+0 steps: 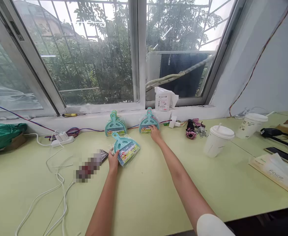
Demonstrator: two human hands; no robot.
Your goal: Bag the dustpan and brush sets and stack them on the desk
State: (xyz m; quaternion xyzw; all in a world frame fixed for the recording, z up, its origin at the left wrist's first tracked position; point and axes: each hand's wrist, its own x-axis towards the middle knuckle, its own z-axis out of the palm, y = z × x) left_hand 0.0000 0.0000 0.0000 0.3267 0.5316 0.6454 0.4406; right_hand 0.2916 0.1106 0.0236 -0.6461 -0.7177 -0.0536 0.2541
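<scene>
My left hand is closed on the left edge of a packaged teal dustpan and brush set, which is tilted above the green table. Behind it, a stack of similar teal sets leans against the wall below the window. To the right, another stack of teal sets also leans there. My right hand touches the lower right front of that second stack, its fingers apart over the label. Clear wrapping shows around the sets.
At left are white cables, a power strip, a partly blurred phone and a green bag. At right stand white cups, a folded umbrella and a tissue pack. A person's hand shows at far right.
</scene>
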